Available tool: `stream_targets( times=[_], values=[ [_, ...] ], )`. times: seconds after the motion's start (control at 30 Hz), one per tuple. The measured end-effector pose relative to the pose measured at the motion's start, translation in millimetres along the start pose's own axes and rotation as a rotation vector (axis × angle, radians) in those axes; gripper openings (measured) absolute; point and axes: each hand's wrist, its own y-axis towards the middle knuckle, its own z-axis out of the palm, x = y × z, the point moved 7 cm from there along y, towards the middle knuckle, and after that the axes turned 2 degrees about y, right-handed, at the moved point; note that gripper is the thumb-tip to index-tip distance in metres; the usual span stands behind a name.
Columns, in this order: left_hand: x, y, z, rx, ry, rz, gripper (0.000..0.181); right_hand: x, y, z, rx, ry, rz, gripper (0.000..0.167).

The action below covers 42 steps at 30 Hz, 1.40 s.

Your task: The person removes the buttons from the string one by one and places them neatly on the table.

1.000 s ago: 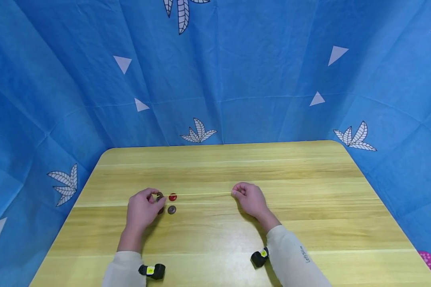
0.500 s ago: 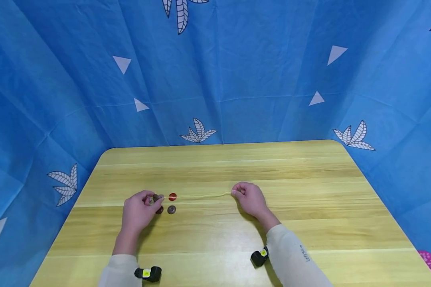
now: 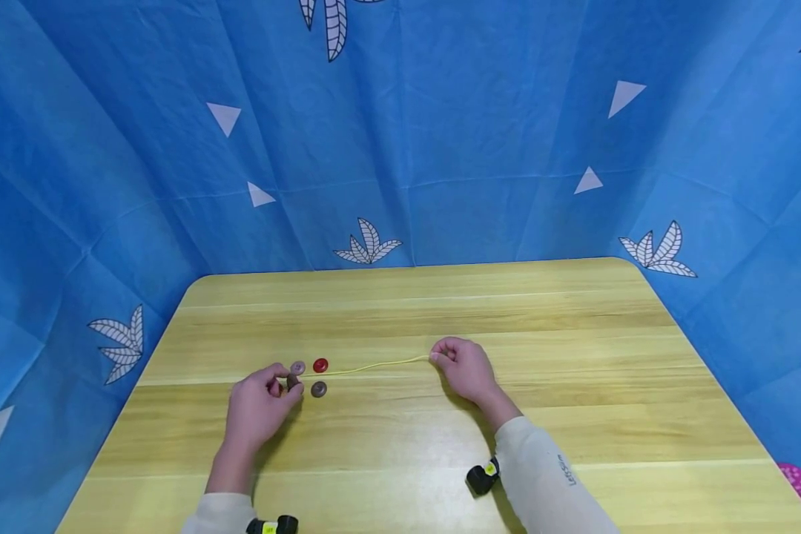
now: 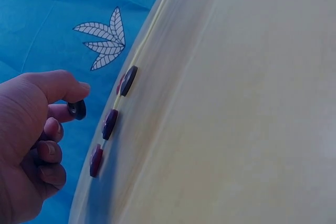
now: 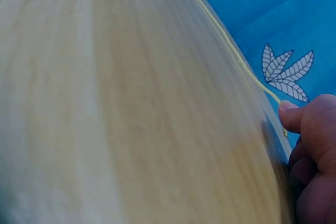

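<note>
Between thumb and index finger my left hand [image 3: 256, 408] pinches a dark button [image 4: 77, 109], held on edge above the table. My right hand [image 3: 466, 371] pinches one end of a yellow string [image 3: 380, 364]. The string runs slackly leftward to the loose buttons near my left hand; whether it passes through the held button I cannot tell. Beside the left fingertips lie a mauve button [image 3: 297, 368], a red button [image 3: 320, 365] and a dark grey button [image 3: 318, 389]. In the left wrist view a dark red button [image 4: 96, 160] also lies there, mostly covered by the hand in the head view.
The wooden table [image 3: 400, 460] reaches back to a blue patterned cloth [image 3: 494, 133], which also hangs at both sides. Each forearm carries a small black wrist camera, one of them the right camera [image 3: 483, 478].
My left hand has shifted slightly left and nearer to me with the dark button, uncovering the mauve one. The string has gone from taut to slack. My right hand has hardly moved.
</note>
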Motion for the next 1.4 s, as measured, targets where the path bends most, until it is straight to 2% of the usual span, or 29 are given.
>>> stream_targets(
  times=[0.4,0.57,1.0,1.4],
  values=[
    [-14.0,-15.3,12.2,-0.007,0.027,0.090,0.021,-2,1.1,0,0.002,0.002,-0.003,0.010],
    [-16.7,-18.4,16.9,0.025,0.021,0.077,0.024,-3,1.4,0,-0.002,0.001,-0.005,0.010],
    [-13.0,-25.1,32.4,0.100,0.029,0.011,0.027,-5,1.4,0,-0.007,-0.001,-0.021,0.010],
    [-10.6,-30.8,38.7,0.098,0.024,0.012,0.026,-6,1.7,1,-0.005,0.007,-0.025,0.010]
  ],
)
